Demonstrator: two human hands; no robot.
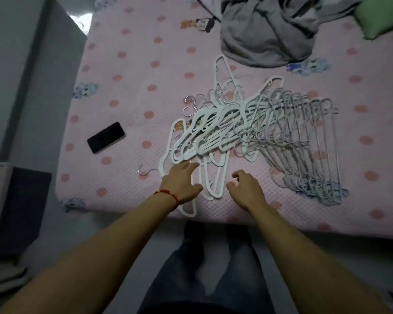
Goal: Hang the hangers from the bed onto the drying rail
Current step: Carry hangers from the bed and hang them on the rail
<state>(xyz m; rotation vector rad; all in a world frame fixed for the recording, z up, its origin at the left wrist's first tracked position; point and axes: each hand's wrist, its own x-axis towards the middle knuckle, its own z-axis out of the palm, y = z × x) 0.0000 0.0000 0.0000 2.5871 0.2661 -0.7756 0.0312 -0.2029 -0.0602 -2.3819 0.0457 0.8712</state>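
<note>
From the head cam I'm looking straight down at the bed (132,71), pink cover with darker dots. The hangers sit in two bunches near the front edge. The white plastic hangers (204,132) are a messy fan: most have their long bars running from lower left to upper right, metal hooks poking up and left, while a couple lie nearly front to back and one hangs its end over the mattress edge. The grey wire hangers (304,141) are stacked neater just to the right, long bars running roughly toward me, hooks at the far end.

My left hand (182,182) is spread flat, fingers straight, fingertips touching the near end of the white pile, red string bracelet (167,193) on the wrist. My right hand (245,189) hovers just beside the white pile, fingers loosely curled, gripping nothing.

Also on the bed: a dark phone (106,137) well left of the pile, a crumpled grey garment (266,30) at the far side, and something green (381,14) in the corner.
</note>
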